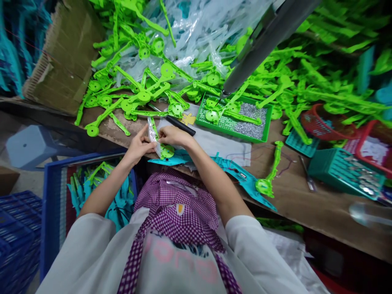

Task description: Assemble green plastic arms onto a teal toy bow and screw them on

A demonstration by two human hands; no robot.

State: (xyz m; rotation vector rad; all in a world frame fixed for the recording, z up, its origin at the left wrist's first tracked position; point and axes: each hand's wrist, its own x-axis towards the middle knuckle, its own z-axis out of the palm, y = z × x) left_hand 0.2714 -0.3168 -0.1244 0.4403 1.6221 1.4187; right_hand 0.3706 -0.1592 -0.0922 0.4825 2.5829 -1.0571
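Near table edge (118,139), left fingers (148,147) pinch clear strip (151,130); right fingers (164,133) at green part (167,152), grip unclear; heap (143,96) beyond.

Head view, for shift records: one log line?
left hand: holding clear piece | right hand: at green part | black-handled tool: beyond hands

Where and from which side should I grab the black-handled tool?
Likely the black handle, from above, on the green tray side: it lies exposed, while the thin shaft runs among green parts and the right hand sits close on the handle's near side.
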